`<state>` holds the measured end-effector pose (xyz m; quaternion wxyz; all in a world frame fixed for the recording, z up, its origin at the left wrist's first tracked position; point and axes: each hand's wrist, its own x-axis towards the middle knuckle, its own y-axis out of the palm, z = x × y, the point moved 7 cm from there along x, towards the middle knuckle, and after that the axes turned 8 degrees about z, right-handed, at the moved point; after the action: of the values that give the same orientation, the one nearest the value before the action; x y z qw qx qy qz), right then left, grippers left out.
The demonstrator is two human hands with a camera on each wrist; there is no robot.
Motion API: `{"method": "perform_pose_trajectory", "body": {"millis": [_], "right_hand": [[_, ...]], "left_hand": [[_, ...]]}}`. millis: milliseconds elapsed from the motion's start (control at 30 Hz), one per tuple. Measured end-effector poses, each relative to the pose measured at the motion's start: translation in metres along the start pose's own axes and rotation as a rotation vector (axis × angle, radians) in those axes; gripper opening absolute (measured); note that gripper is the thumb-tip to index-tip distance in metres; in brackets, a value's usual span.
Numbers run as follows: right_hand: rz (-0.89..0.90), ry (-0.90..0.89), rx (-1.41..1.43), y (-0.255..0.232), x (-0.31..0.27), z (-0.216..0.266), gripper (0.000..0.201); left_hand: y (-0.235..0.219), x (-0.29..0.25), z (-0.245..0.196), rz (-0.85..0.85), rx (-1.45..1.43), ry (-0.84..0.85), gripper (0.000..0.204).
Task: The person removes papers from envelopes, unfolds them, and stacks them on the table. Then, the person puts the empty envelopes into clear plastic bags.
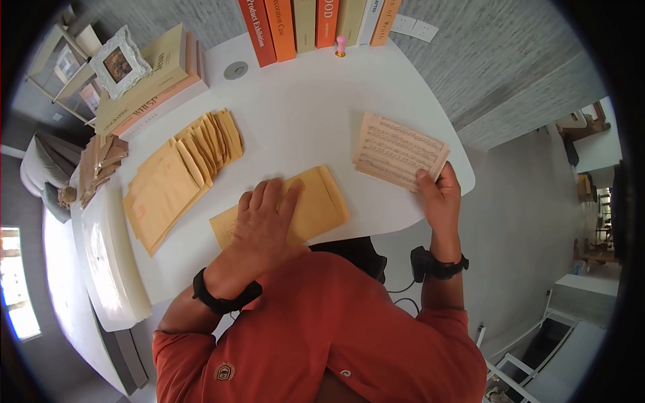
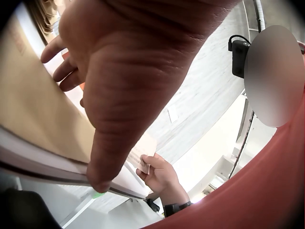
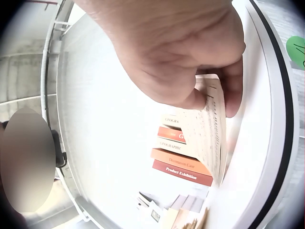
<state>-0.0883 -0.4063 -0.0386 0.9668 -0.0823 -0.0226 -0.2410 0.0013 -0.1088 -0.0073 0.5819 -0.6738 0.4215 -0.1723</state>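
Both hands are busy at the near side of the tabletop (image 1: 289, 121). The left hand (image 1: 262, 216) lies palm down, fingers extended and slightly apart, resting on a kraft envelope (image 1: 318, 205) without gripping it. That envelope sits right along the near edge, its flap end towards the right.

Over to the right hand (image 1: 441, 200): it's partly closed, thumb on top and fingers underneath, pinching a stack of sheet-music paper (image 1: 398, 151) by its near right corner. The stack is over the tabletop by the rounded near right corner; whether it touches the surface, I can't tell.

Left of the envelope, a fanned pile of kraft envelopes (image 1: 161, 195) spreads out, with clear plastic sleeves (image 1: 111, 258) and brown packets (image 1: 97, 168) along the left edge. Upright books (image 1: 295, 30) line the far edge, a pink-handled stamp (image 1: 340, 46) just beside them; stacked books (image 1: 151, 84) with an ornate picture frame (image 1: 102, 66) fill the far left corner.
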Motion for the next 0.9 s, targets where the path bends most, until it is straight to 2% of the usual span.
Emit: {"method": "perform_pose_trajectory", "body": {"millis": [167, 367, 467, 567, 667, 700, 767, 833, 900], "right_hand": [[0.025, -0.058, 0.132, 0.004, -0.006, 0.017, 0.027], [-0.060, -0.282, 0.179, 0.003, -0.021, 0.045, 0.026], [0.030, -0.141, 0.006, -0.005, -0.015, 0.009, 0.025], [-0.030, -0.072, 0.063, -0.002, -0.010, -0.005, 0.025], [-0.012, 0.000, 0.034, -0.006, -0.010, -0.012, 0.024], [-0.036, -0.038, 0.029, -0.008, -0.011, -0.009, 0.023], [-0.081, -0.116, 0.017, -0.012, -0.010, 0.006, 0.021], [-0.076, -0.205, -0.209, -0.026, -0.011, 0.043, 0.021], [-0.054, -0.307, -0.475, -0.027, -0.013, 0.095, 0.022]], "left_hand": [[0.002, -0.001, -0.006, 0.028, -0.024, 0.021, 0.106], [0.003, -0.006, -0.003, -0.023, -0.016, 0.035, 0.103], [0.005, -0.008, -0.006, -0.040, 0.010, 0.065, 0.102], [0.002, -0.008, -0.007, -0.043, 0.005, 0.072, 0.102], [0.002, -0.009, -0.008, -0.015, -0.022, 0.069, 0.101], [0.002, -0.009, -0.007, -0.010, -0.030, 0.069, 0.101], [0.000, -0.007, -0.005, 0.022, -0.049, 0.060, 0.100], [-0.002, -0.007, -0.003, 0.085, -0.076, 0.041, 0.099], [0.001, -0.008, -0.003, 0.054, -0.036, 0.069, 0.097]]}}
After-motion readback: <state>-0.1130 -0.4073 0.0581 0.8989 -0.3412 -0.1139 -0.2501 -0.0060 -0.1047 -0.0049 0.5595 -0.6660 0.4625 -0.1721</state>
